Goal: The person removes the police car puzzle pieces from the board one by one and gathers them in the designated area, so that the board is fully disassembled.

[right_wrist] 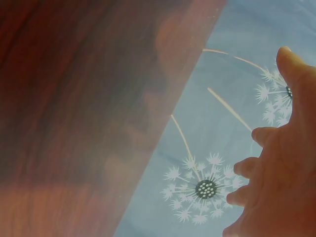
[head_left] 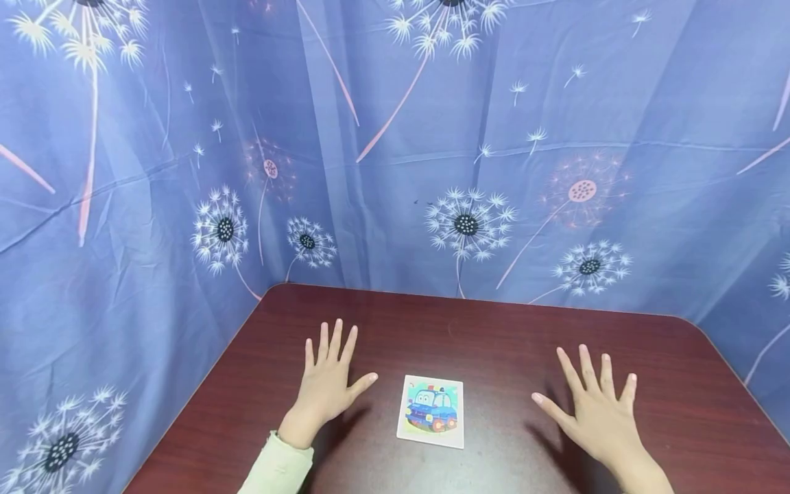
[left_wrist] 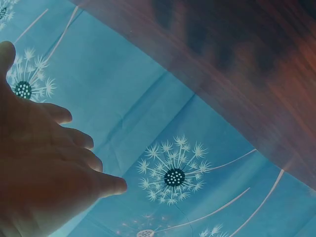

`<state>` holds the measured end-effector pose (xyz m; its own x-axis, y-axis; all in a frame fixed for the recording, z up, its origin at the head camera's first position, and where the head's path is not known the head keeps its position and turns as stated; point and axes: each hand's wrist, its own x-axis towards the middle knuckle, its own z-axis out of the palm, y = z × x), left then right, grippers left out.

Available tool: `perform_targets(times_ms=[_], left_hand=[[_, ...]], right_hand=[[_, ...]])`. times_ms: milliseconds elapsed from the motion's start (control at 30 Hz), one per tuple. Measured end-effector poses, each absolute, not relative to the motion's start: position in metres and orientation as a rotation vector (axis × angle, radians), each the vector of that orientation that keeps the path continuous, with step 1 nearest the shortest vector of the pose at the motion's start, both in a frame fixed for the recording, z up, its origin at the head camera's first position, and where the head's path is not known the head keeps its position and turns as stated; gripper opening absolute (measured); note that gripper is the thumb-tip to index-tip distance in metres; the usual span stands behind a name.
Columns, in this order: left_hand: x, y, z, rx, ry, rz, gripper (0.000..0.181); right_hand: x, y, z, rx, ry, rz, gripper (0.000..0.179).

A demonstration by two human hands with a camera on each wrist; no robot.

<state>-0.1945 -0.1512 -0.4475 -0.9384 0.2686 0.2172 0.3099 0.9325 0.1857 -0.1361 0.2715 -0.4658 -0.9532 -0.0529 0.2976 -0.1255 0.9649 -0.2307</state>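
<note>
A square picture puzzle [head_left: 431,412] with a white border and a blue cartoon police car lies flat on the dark red table, between the two hands. To its left, the left hand [head_left: 327,384] is held over the table with fingers straight and spread, holding nothing. On the other side the right hand [head_left: 599,418] is spread the same way, its thumb toward the puzzle, also holding nothing. Both hands cast shadows on the wood. Each wrist view shows only its own hand, the left hand [left_wrist: 44,158] and the right hand [right_wrist: 281,168], with no puzzle in sight.
The reddish-brown wooden table [head_left: 494,336] has rounded far corners. A blue curtain [head_left: 382,206] printed with dandelions hangs right behind the far edge and along the left side. A pale sleeve [head_left: 279,466] covers the left forearm.
</note>
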Motion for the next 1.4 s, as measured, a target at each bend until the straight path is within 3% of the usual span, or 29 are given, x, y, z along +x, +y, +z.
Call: perform_targets(times_ms=[1400], left_hand=[[-0.17,-0.115,-0.44,-0.779,-2.682,-0.472,0.079]], right_hand=[[-0.17,0.208,-0.436,0.45,-2.636,0.58,0.066]])
